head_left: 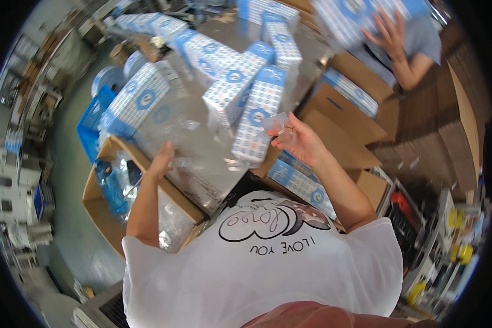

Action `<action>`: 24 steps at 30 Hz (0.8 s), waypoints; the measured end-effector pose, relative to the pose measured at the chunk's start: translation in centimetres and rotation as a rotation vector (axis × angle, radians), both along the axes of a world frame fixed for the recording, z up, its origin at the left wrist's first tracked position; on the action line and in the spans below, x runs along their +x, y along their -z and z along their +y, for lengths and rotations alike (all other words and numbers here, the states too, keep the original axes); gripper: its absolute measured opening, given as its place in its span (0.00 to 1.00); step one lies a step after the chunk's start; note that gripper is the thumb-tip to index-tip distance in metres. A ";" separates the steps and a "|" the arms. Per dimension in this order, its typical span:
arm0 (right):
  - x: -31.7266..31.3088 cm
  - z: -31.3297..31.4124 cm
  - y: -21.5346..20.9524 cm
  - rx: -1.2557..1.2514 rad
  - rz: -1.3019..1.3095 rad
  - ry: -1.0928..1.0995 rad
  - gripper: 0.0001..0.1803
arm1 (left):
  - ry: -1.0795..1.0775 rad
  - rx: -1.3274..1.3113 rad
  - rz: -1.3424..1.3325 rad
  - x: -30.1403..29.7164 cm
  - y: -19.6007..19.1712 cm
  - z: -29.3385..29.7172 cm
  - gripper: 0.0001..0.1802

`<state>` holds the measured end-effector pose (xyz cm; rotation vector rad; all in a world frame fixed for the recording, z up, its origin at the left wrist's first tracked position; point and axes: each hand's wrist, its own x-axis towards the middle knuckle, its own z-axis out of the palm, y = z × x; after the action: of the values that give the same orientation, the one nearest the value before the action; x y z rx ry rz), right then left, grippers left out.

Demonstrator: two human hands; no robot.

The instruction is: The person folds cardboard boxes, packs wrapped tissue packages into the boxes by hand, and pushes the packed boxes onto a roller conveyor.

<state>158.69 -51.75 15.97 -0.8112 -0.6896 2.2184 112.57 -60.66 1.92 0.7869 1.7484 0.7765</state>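
Bright, diffuse indoor light nearly bleaches the shirt (pixel 322 279), lays a dull sheen on the metal table (pixel 208 164) and a paler glare on the floor (pixel 90 254), with soft shadows. The left hand (pixel 161 159) and the raised box (pixel 339 19) look slightly blurred. Fisheye distortion bows the cardboard stack (pixel 437 131), and black vignetting swallows the corners.

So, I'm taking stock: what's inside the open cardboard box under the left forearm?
What looks like a blue bottle and crumpled clear plastic; whatever lies beneath them is covered.
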 end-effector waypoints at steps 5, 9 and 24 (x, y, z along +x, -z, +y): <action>10.0 -3.7 1.0 0.308 -0.195 0.107 0.16 | -0.025 0.163 0.459 -1.0 0.7 1.7 0.36; 15.9 -6.5 4.7 0.513 -0.528 0.224 0.13 | 0.161 0.076 0.792 -1.1 1.0 1.9 0.36; 23.5 -7.5 14.5 0.444 -0.836 0.361 0.22 | -0.123 0.186 0.702 4.0 0.2 -0.6 0.31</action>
<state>182.18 -59.29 1.51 -1.4842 -1.2438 1.2775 116.58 -61.24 1.76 1.1837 2.3856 0.8077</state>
